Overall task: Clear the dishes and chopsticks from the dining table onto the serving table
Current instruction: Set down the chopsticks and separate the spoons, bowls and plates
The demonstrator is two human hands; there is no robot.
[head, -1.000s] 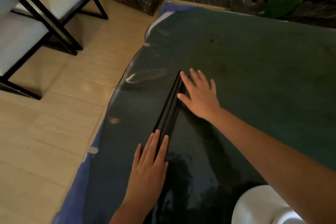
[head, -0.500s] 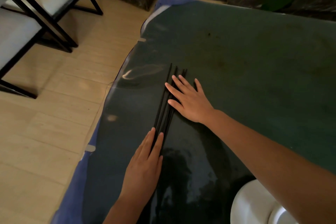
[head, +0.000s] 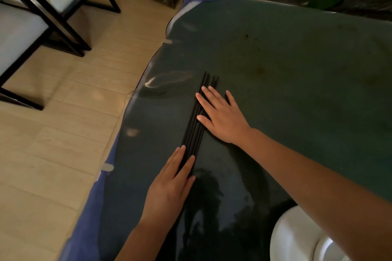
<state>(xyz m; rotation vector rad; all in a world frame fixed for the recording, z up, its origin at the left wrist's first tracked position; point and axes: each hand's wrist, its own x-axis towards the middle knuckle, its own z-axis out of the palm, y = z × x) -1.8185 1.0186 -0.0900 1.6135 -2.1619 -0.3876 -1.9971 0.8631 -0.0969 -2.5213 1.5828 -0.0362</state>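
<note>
Regathered chopsticks [head: 196, 125] lie bundled between flat, spread left hand [head: 169, 188] and right hand [head: 222, 118].

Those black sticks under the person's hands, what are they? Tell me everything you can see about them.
They look like chopsticks: several thin, straight, matte black sticks, lying flat and side by side in a loose bundle on the dark glossy table, near its left edge. Their far tips are slightly uneven. The left hand rests flat-fingered on the near ends; the right hand lies flat over the far part. The exact count is unclear.
</note>
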